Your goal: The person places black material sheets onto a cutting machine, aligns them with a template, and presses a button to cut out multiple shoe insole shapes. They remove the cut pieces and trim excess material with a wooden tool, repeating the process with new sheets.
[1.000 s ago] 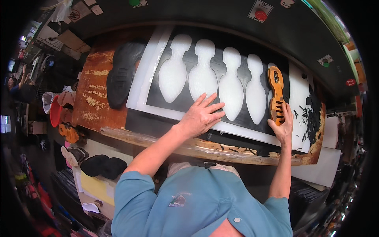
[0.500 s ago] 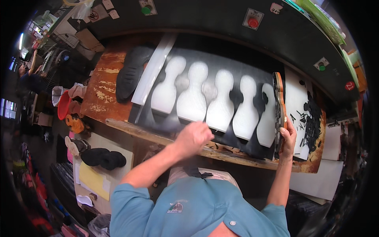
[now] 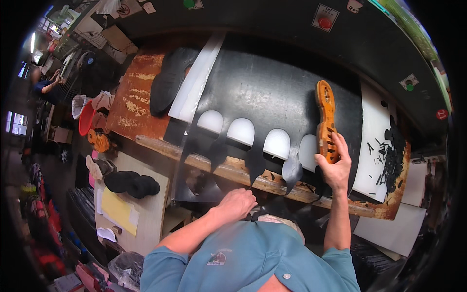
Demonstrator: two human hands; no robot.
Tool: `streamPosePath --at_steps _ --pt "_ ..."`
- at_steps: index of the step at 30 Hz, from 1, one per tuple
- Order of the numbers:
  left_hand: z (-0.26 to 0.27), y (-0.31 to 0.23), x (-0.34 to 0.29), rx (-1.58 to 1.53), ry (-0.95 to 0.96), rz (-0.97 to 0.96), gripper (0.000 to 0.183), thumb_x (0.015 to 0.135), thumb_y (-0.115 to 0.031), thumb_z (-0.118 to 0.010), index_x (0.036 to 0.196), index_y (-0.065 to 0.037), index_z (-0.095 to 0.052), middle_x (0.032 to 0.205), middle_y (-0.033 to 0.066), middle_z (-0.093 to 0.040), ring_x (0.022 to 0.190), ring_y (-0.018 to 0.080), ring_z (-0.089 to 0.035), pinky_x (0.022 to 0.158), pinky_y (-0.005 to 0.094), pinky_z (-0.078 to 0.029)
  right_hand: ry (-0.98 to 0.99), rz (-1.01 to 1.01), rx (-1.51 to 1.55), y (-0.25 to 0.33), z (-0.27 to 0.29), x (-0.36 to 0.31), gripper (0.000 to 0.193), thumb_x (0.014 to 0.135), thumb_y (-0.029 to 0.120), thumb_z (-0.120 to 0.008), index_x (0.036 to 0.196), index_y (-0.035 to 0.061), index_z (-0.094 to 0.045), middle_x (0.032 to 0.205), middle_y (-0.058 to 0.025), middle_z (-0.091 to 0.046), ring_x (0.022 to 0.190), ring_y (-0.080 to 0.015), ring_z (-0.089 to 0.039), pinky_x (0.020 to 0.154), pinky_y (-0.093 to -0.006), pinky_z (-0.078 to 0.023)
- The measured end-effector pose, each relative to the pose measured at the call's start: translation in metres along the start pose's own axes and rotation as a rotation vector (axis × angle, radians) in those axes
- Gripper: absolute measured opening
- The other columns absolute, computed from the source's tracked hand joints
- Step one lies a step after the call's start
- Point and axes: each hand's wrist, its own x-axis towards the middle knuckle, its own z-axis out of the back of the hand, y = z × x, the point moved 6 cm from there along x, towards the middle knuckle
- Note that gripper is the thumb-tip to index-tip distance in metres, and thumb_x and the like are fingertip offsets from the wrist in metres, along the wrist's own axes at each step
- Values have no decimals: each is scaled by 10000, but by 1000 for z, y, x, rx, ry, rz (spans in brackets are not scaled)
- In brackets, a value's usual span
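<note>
My right hand [image 3: 337, 163] is closed round the near end of an orange sole-shaped cutting die [image 3: 328, 109], which has slots and an opening through it. The die is over the right part of a black sheet [image 3: 284, 82]. Rounded ends of sole-shaped cut-outs show a white board [image 3: 241, 131] beneath the sheet. The sheet's cut near part hangs over the wooden table edge [image 3: 224, 170] in pointed strips. My left hand [image 3: 237, 204] is closed at the tip of one strip, close to my body; its fingertips are partly hidden.
Black scraps [image 3: 390, 163] lie on the right of the table. A stack of black sole pieces [image 3: 170, 80] lies at the left. The dark machine beam [image 3: 262, 22] spans the back. On a side table, black soles [image 3: 131, 184] lie near yellow paper [image 3: 119, 209].
The black sheet has slid toward me, its cut-outs now passing over the table edge. My left hand has moved nearer my body. The die has swung from its edge to show its orange face.
</note>
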Motion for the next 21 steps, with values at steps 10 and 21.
streamPosePath --at_steps 10,21 --pt "40 2 0 -310 -25 32 231 1036 -215 -659 1106 -24 -768 1031 172 -768 930 371 -756 846 417 -615 53 319 -502 21 -33 -17 870 672 222 -888 1453 -20 -590 1552 -333 -415 1284 -488 -508 1084 -540 -471" --pt "220 188 65 321 -675 18 559 981 -149 -758 1461 51 -554 1501 320 -570 1427 516 -514 1219 536 -413 78 -57 117 36 -47 -12 805 718 189 -876 1477 62 -644 1621 -263 -431 1529 -456 -418 1265 -535 -367"
